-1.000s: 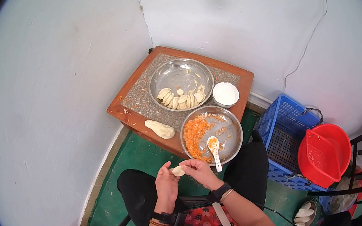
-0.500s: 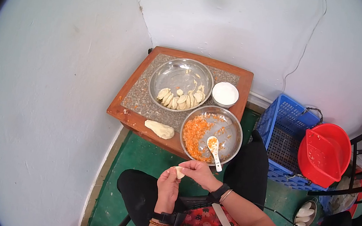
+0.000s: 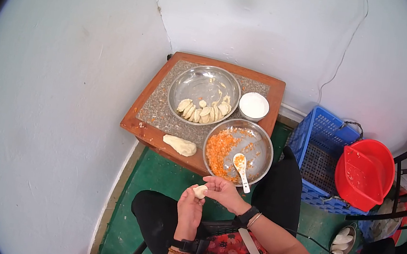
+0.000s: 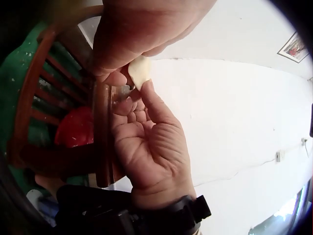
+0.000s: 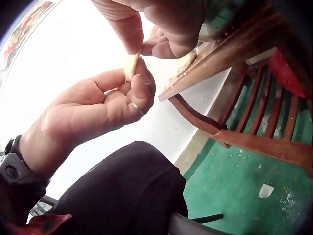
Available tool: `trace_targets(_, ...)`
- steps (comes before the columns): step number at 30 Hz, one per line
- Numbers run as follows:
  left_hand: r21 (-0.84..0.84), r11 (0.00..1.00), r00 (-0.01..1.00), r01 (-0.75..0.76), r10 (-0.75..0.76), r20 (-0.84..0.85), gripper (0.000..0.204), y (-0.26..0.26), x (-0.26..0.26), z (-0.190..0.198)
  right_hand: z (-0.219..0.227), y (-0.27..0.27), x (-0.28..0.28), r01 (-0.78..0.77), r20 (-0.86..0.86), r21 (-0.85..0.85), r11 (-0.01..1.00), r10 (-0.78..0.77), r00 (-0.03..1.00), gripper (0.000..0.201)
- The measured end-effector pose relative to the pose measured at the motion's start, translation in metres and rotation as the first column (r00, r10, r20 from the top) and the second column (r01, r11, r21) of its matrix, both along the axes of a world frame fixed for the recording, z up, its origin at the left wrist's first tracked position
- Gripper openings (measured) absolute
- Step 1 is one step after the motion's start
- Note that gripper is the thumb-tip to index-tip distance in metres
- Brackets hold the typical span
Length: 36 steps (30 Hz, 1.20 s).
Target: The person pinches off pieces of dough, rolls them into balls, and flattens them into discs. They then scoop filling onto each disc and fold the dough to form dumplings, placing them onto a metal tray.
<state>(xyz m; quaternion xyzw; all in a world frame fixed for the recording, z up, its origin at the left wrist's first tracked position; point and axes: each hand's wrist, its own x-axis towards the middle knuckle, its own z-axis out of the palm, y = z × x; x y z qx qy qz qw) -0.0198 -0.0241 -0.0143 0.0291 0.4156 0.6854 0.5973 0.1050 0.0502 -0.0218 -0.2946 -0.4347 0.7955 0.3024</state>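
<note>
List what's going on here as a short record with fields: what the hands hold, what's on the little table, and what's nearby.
Left hand: pinches a small dumpling
Right hand: pinches the same dumpling
Far pan: a row of folded dumplings
Near pan: orange filling, white spoon
Also on table: dough lump, white bowl
Beside the person: blue crate, red basin

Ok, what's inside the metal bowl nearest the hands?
The nearer metal bowl holds chopped orange filling heaped on its left side, scattered bits across the bare metal, and a white spoon with filling in its scoop, handle over the near rim. Whatever lies beneath the heap is covered.
</note>
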Motion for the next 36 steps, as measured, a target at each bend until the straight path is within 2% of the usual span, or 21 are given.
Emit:
trace_targets(2, -0.016, 1.000, 0.990, -0.009, 0.011, 0.141, 0.028, 0.000, -0.001, 0.011, 0.001, 0.001, 0.000, -0.001, 0.015, -0.004, 1.000, 0.001, 1.000, 0.037)
trace_targets(5, -0.019, 1.000, 0.988, 0.013, -0.010, 0.153, 0.029, 0.000, -0.003, 0.014, 0.004, 0.001, 0.001, 0.008, 0.014, -0.001, 1.000, -0.008, 1.000, 0.037)
trace_targets(8, -0.076, 0.997, 0.996, -0.003, -0.003, -0.085, 0.024, 0.000, 0.003, 0.009, 0.004, 0.000, 0.000, 0.012, -0.016, -0.013, 1.000, -0.013, 1.000, 0.037)
trace_targets(11, -0.014, 1.000, 0.992, 0.027, -0.028, -0.122, 0.017, -0.003, 0.002, -0.012, 0.002, -0.004, -0.002, 0.004, -0.005, -0.010, 1.000, -0.004, 1.000, 0.034)
trace_targets(15, -0.004, 1.000, 0.990, -0.002, 0.001, -0.143, 0.011, -0.002, 0.003, -0.013, -0.004, -0.004, -0.003, -0.037, 0.055, -0.024, 0.999, 0.038, 0.998, 0.030)
trace_targets(20, -0.001, 0.999, 0.986, -0.036, 0.036, -0.161, 0.011, -0.002, 0.003, -0.013, -0.001, -0.002, 0.000, -0.039, 0.052, -0.073, 0.997, 0.043, 0.998, 0.027)
trace_targets(24, -0.070, 0.997, 0.982, -0.015, 0.002, -0.188, 0.012, -0.003, 0.001, -0.005, 0.010, 0.001, 0.003, -0.050, -0.012, -0.172, 0.984, 0.049, 0.999, 0.027)
trace_targets(26, -0.140, 0.990, 0.964, 0.017, -0.054, -0.261, 0.013, -0.003, 0.000, 0.002, 0.014, 0.004, 0.005, -0.047, 0.006, -0.166, 0.985, 0.049, 0.999, 0.026)
trace_targets(29, -0.120, 0.992, 0.961, 0.038, -0.069, -0.267, 0.015, -0.004, -0.001, -0.001, 0.000, 0.002, 0.003, -0.029, 0.079, -0.122, 0.992, 0.038, 0.996, 0.023)
trace_targets(32, -0.025, 0.997, 0.994, 0.071, -0.073, -0.080, 0.021, -0.004, -0.002, -0.003, 0.000, -0.001, 0.000, 0.016, 0.087, -0.062, 0.998, -0.010, 0.996, 0.020)
trace_targets(36, 0.004, 0.994, 0.981, 0.113, -0.113, 0.159, 0.031, -0.004, -0.008, -0.002, -0.002, -0.002, -0.003, 0.049, 0.119, 0.039, 0.998, -0.053, 0.991, 0.020)
